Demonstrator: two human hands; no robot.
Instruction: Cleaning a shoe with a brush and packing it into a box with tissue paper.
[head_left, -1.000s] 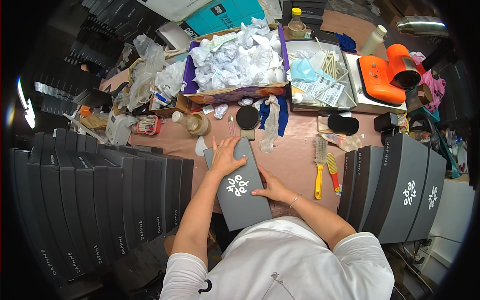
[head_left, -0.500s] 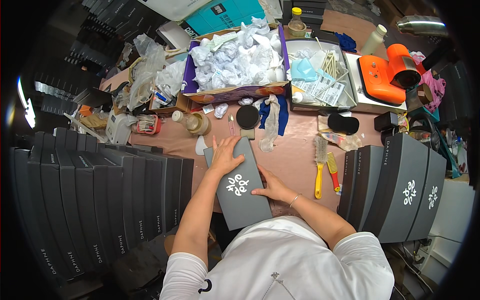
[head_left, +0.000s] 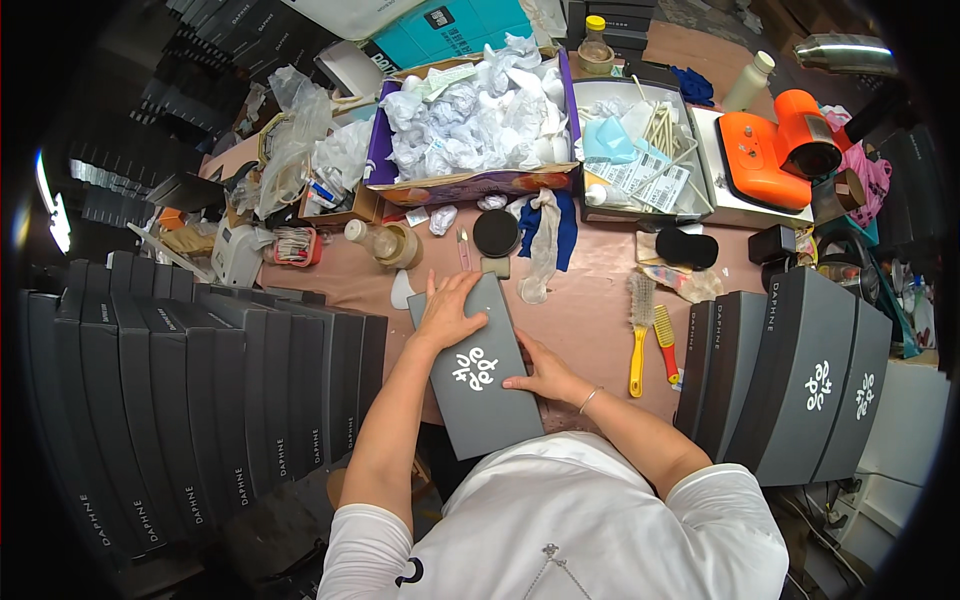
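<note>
At near edge of the pinkish tabletop (head_left: 600,300), dark grey shoebox (head_left: 490,425) w/ white lettering, closed, set on a slant, near end right by the white shirt (head_left: 590,510). On its lid, toward far L corner, L hand (head_left: 450,315), open, palm down, thumb out from the fingers. Over its R edge, R hand (head_left: 548,370), also open, thumb on lid, index along the side, other fingers hidden; can't tell how firm a hold. Just past far end, round black tin (head_left: 495,233), w/ blue cloth (head_left: 564,240) beside it. Off to R, long brush w/ yellow handle (head_left: 638,360) plus smaller red-and-yellow brush (head_left: 667,350). Farther back, purple-sided carton (head_left: 375,160) full of crumpled white paper (head_left: 480,115), then shallow box (head_left: 645,214) of pale sticks & labels, then orange machine (head_left: 760,160). Either side, more dark boxes: long row at L (head_left: 220,400), fewer at R (head_left: 790,400).
</note>
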